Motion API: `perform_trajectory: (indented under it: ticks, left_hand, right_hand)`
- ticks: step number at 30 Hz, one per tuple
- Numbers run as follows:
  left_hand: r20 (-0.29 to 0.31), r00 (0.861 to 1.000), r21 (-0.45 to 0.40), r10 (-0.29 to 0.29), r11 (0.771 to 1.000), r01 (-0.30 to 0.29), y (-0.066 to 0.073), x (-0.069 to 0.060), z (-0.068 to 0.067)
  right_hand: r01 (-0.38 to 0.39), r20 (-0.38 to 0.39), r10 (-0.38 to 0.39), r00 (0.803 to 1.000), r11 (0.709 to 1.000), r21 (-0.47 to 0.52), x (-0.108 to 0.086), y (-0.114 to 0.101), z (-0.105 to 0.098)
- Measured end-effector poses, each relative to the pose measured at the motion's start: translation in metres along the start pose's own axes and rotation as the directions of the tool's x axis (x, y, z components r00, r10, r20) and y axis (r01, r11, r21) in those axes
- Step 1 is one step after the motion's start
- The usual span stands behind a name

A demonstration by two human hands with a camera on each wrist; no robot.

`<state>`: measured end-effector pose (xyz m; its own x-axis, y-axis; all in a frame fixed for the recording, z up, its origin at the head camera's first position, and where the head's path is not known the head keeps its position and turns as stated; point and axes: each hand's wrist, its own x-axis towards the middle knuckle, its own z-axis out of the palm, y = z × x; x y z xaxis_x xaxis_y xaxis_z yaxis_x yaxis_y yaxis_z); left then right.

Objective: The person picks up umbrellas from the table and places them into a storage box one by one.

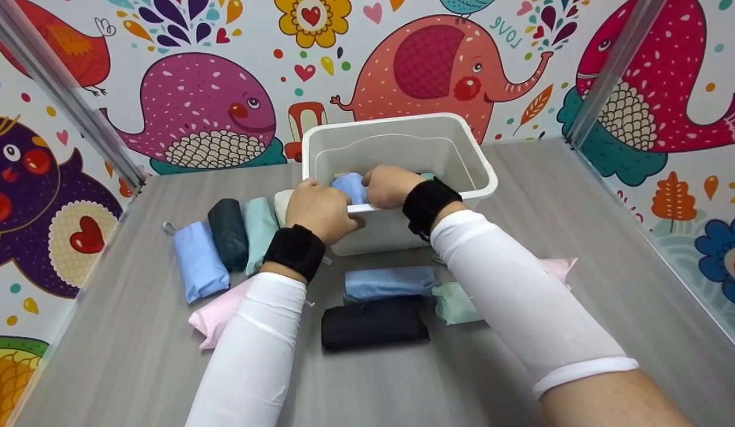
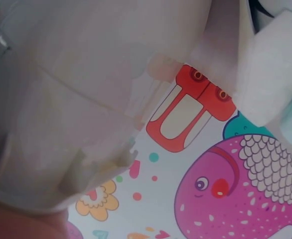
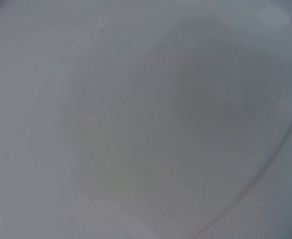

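A white plastic bin (image 1: 403, 121) stands on the table in front of me. My left hand (image 1: 320, 210) grips the bin's front left rim, its thumb along the near wall. Over the front rim, my right hand (image 1: 391, 185) reaches into the bin with its fingers curled at a light blue cloth roll (image 1: 349, 187); its fingertips are hidden. In the left wrist view the bin's pale wall (image 2: 81, 99) fills much of the picture. Only a blurred pale surface (image 3: 136, 124) shows in the right wrist view.
Left of the bin lie a blue roll (image 1: 201, 261), a dark green roll (image 1: 229, 234), a pale green roll (image 1: 260, 231) and a pink roll (image 1: 216, 314). Nearer me are another blue roll (image 1: 391, 283), a black roll (image 1: 376, 323) and a mint roll (image 1: 456, 303). Patterned walls enclose the table.
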<state>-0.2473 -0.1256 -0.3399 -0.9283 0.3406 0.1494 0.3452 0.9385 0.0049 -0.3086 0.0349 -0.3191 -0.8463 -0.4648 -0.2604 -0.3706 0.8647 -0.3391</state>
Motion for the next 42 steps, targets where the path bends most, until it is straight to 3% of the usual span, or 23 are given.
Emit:
perform_trajectory:
  ticks: [9, 27, 42]
  left_hand:
    - [0.007, 1.0, -0.013, -0.004, 1.0, 0.004, 0.0002, 0.0001, -0.0001]
    - [-0.006, 1.0, -0.023, 0.0, 1.0, 0.0, 0.0014, -0.0015, 0.0]
    - [0.012, 1.0, -0.014, -0.004, 1.0, 0.004, 0.0013, -0.0003, 0.0001]
  right_hand:
    - [-0.042, -0.007, 0.043, 0.999, 0.998, 0.055, -0.0019, -0.0007, 0.0013]
    - [-0.036, -0.033, 0.04, 0.999, 0.993, 0.114, -0.0045, -0.0007, 0.0032]
    - [-0.003, -0.16, 0.036, 0.986, 0.98, 0.198, -0.0095, 0.0015, 0.0066]
